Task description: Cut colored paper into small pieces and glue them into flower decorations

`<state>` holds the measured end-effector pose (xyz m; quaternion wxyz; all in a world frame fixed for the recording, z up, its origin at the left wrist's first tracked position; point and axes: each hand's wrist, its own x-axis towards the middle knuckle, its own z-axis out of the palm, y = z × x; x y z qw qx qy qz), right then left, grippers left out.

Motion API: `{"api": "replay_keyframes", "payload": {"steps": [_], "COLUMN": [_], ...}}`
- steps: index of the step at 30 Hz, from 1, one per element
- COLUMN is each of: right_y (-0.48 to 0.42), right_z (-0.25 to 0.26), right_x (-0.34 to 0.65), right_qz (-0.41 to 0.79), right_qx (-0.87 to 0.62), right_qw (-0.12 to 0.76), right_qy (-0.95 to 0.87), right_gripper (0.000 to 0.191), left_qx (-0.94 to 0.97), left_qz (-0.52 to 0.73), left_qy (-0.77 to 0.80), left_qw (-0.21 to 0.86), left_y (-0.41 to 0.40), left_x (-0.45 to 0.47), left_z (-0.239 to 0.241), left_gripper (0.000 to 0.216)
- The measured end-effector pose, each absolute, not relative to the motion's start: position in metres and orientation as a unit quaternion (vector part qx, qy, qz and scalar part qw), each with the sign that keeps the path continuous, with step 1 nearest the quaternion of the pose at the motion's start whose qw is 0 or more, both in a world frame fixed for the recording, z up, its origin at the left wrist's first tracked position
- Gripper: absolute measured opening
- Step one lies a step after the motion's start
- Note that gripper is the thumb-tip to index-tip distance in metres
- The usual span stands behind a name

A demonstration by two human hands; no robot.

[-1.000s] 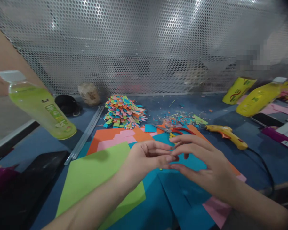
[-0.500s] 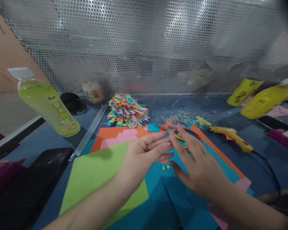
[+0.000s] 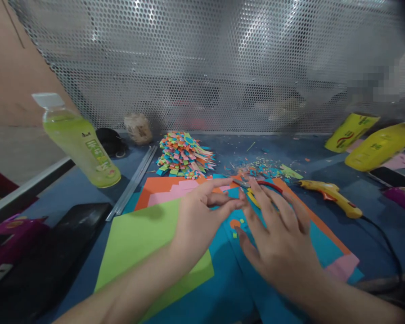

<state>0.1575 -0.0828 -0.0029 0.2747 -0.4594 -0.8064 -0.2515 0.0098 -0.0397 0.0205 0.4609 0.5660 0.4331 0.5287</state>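
Note:
My left hand (image 3: pixel 199 216) hovers over the coloured paper, thumb and a bent finger brought together at the tips, index finger stretched out above. Anything in that pinch is too small or hidden to name. My right hand (image 3: pixel 283 238) has its fingers spread and its thumb apart; one fingertip meets the left hand's tips. Behind the right fingers lie scissors (image 3: pixel 272 185) with red and yellow handles, partly covered. Below the hands, a small orange paper disc (image 3: pixel 235 223) and tiny green paper squares (image 3: pixel 235 235) rest on blue paper (image 3: pixel 229 279).
Green paper (image 3: pixel 141 238) lies at left. Behind stand a colourful folded-paper piece (image 3: pixel 185 155) and paper scraps (image 3: pixel 265 167). A yellow glue gun (image 3: pixel 334 195) is at right, a drink bottle (image 3: pixel 84 148) at left beside clear glue sticks (image 3: pixel 133 182). A perforated metal panel (image 3: pixel 202 63) closes the back.
The left index finger has lifted away from the thumb, which now meets another finger. The right fingers have shifted over the scissors. The orange disc shows more fully, and the view has swung slightly left.

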Motion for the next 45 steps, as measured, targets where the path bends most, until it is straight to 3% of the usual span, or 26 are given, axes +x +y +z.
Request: {"api": "replay_keyframes", "payload": {"steps": [2, 8, 13, 16, 25, 30, 33, 39, 45], "right_y": [-0.083, -0.084, -0.079, -0.076, -0.073, -0.077, -0.076, -0.068, -0.068], "right_z": [0.005, 0.019, 0.022, 0.020, 0.006, 0.009, 0.012, 0.018, 0.025], "right_x": [0.167, 0.191, 0.200, 0.204, 0.212, 0.216, 0.220, 0.215, 0.182], "right_qz": [-0.156, 0.141, 0.508, 0.633, 0.665, 0.735, 0.735, 0.507, 0.396], "right_qx": [-0.453, -0.468, -0.432, -0.390, -0.403, -0.346, -0.340, -0.411, -0.437], "right_qw": [0.310, 0.426, 0.475, 0.478, 0.490, 0.418, 0.433, 0.517, 0.377], "right_qy": [-0.821, -0.761, -0.574, -0.466, -0.394, -0.406, -0.395, -0.554, -0.714], "right_gripper": [0.030, 0.026, 0.023, 0.024, 0.021, 0.015, 0.006, 0.005, 0.036], "left_qx": [0.573, 0.575, 0.570, 0.553, 0.468, 0.382, 0.379, 0.462, 0.579], "left_qz": [0.521, 0.536, 0.544, 0.567, 0.752, 0.805, 0.777, 0.689, 0.597], "left_qy": [0.431, 0.407, 0.395, 0.394, 0.331, 0.311, 0.307, 0.307, 0.269], "left_qw": [0.463, 0.464, 0.472, 0.466, 0.326, 0.331, 0.397, 0.467, 0.485], "left_y": [-0.035, -0.023, -0.025, -0.022, 0.003, 0.016, 0.021, 0.002, -0.021], "left_x": [0.006, 0.001, 0.001, -0.002, -0.029, -0.051, -0.053, -0.023, -0.014], "left_z": [0.022, 0.018, 0.017, 0.019, 0.042, 0.052, 0.051, 0.041, 0.035], "left_gripper": [0.037, 0.035, 0.034, 0.032, 0.016, 0.013, 0.020, 0.020, 0.013]}}
